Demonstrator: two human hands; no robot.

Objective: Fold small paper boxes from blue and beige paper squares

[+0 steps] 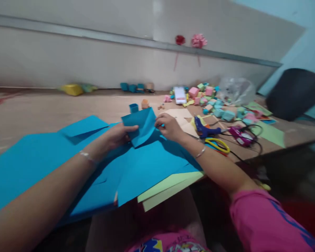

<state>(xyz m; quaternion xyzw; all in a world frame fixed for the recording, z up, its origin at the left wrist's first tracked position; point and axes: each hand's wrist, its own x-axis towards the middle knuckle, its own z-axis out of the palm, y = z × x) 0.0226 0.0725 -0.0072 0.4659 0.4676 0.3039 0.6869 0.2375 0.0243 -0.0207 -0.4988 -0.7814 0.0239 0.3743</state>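
Paper piece (pixel 141 124), blue, held over table (pixel 105 105) toward near edge; left hand (pixel 117 135) pinches it, thumb on top. Right hand (pixel 170 127) curled alongside, grip unclear; I'd pinch lightly, avoiding creases.

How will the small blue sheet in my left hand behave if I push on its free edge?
The small blue sheet will likely flex and could crease, as it looks thin and already bends toward its right side. It is probably light, being a single thin piece. It may still be fairly stiff for paper: it juts from the left hand without drooping much.
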